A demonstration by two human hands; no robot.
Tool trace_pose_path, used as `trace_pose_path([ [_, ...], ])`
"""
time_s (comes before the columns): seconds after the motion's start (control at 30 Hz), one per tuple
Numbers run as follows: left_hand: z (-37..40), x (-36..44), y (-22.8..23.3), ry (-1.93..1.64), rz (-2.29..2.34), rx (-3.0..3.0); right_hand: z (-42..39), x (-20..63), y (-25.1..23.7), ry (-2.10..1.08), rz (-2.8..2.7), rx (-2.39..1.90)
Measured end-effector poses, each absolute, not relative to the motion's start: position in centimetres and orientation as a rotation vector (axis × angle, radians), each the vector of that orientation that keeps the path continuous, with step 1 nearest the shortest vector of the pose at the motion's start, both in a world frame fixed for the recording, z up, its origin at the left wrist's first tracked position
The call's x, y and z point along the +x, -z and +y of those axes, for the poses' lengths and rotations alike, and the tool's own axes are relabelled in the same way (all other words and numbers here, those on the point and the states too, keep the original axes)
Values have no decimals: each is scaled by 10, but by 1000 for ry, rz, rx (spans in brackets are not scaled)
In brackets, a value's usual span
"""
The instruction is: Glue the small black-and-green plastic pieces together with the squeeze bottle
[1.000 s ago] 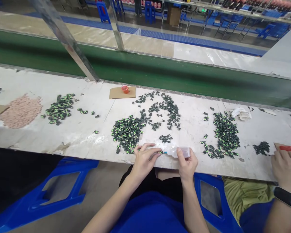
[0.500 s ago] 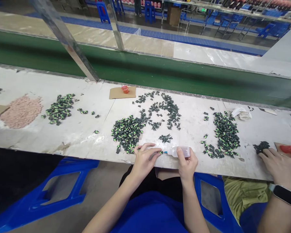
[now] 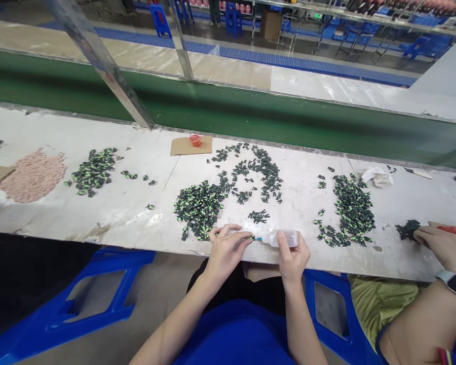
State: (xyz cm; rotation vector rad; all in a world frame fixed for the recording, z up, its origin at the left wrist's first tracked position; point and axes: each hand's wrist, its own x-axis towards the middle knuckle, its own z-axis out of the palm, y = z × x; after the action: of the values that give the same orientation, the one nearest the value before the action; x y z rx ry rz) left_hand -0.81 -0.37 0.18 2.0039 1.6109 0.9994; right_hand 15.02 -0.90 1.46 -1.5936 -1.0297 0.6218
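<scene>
Far left on the worktable [image 3: 99,213]: pink granule pile [image 3: 33,174], then a small green-black parts pile [image 3: 93,170]. Cardboard scrap [image 3: 182,146] with a red cap [image 3: 194,139] at the back edge. Big parts heap [image 3: 200,205] just beyond the left hand [image 3: 227,249], whose fingers pinch a small part [image 3: 251,238] at the near edge. Right hand [image 3: 292,256] is wrapped around a clear squeeze bottle [image 3: 281,237], nozzle touching the part. Another pile [image 3: 352,208] to the right; a co-worker's hand [image 3: 443,246] rests by a dark cluster [image 3: 407,229].
</scene>
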Motion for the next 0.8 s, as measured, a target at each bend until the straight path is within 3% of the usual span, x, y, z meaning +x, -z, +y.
trace_pose_path([
  [0.5, -4, -9, -3, -912, 1624, 1992, -6, 156, -10, -668, -838, -1476],
  [0.8, -1, -12, 3, -932, 1577, 2147, 25, 180, -10, -542, -848, -1410],
])
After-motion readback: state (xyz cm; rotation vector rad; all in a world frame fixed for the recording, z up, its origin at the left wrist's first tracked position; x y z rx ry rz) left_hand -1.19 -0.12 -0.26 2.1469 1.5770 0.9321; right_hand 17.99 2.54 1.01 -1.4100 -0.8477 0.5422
